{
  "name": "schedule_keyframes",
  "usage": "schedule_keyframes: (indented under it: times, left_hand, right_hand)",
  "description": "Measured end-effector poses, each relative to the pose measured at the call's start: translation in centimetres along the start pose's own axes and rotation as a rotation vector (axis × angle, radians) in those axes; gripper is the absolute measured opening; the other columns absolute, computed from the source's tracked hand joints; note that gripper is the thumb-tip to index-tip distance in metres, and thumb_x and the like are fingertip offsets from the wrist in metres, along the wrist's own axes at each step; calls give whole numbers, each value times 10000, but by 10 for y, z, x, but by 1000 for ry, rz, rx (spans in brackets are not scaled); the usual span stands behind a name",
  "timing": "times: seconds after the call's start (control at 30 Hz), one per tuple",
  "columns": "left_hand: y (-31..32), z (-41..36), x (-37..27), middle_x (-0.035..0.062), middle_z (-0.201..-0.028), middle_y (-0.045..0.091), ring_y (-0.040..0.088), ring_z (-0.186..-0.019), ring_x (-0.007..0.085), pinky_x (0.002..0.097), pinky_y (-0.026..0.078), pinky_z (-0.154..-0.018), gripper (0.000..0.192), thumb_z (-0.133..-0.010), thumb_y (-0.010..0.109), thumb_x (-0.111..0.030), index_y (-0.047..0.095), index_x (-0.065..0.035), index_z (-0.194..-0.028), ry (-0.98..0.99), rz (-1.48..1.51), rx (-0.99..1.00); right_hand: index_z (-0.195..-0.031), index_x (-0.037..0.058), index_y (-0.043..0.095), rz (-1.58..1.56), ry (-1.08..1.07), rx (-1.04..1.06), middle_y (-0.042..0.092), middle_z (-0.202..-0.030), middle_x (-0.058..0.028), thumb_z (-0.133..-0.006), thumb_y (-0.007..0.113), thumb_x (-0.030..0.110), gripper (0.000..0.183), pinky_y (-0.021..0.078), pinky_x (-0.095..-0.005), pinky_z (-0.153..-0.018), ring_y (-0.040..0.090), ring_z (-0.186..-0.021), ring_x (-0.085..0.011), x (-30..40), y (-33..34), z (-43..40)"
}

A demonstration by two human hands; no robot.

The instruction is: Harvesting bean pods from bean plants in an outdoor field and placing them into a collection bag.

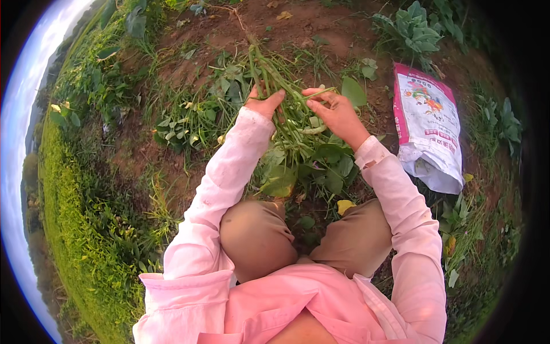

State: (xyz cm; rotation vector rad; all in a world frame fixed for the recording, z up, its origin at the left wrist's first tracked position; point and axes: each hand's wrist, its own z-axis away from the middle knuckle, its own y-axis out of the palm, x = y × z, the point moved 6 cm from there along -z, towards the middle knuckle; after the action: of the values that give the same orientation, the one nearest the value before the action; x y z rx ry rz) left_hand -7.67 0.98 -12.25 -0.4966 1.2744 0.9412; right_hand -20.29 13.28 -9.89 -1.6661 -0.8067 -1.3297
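An uprooted bean plant [268,69] lies in front of my knees, its root end pointing away and its leaves and pods towards me. My left hand [265,103] grips its bundled green stems near the middle. To the right of that, my right hand [334,111] has thumb and fingers pinched together around a thin green stalk [321,91]; whether it is a leaf stalk or a slim pod is unclear. A broad green leaf [353,91] shows just beyond those fingers. Pale bean pods [316,130] hang among the stems below my right hand.
A white and pink printed woven sack [427,124] lies on the soil at the right, its mouth towards me. Leafy cabbage-like plants [414,32] grow behind it. Pulled leaves and grass [184,124] litter the ground at left, with dense green growth [86,215] further out.
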Motion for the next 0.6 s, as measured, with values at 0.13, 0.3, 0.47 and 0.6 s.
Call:
schedule_keyframes:
  times: [0.13, 0.3, 0.47, 0.6]
  left_hand:
    - [3, 10, -5, 43, -847, 601, 541, -601, 134, 308, 462, -496, 313, -749, 675, -119, 518, -60, -1014, -75, -78, 36]
    - [3, 9, -10, 54, -840, 617, 554, -630, 122, 277, 444, -517, 307, -753, 674, -141, 513, -50, -997, -5, -133, 69]
    - [-14, 1, -18, 64, -854, 607, 555, -722, 132, 261, 439, -634, 319, -777, 628, -116, 477, -19, -1041, 260, -87, -184]
    - [-15, 2, -24, 78, -887, 591, 564, -761, 135, 250, 447, -656, 315, -785, 605, -79, 460, -11, -1057, 294, -41, -196]
  right_hand:
    - [-1078, 29, 571, -437, 328, 93, 610, -802, 14, -840, 553, 180, 282, 321, -184, -482, 388, -536, -24, -26, 17, 6]
    - [-1066, -7, 557, -445, 329, 215, 610, -803, -12, -833, 548, 188, 303, 351, -188, -498, 416, -561, -32, -15, 21, 11]
    - [-934, 13, 568, -168, 524, 58, 587, -800, -36, -820, 563, 223, 239, 444, -217, -537, 469, -608, -66, -18, 3, 26]
    - [-900, 48, 543, -827, 683, 2, 548, -746, -4, -859, 525, 247, 205, 453, -232, -439, 477, -538, -58, -33, 18, 40]
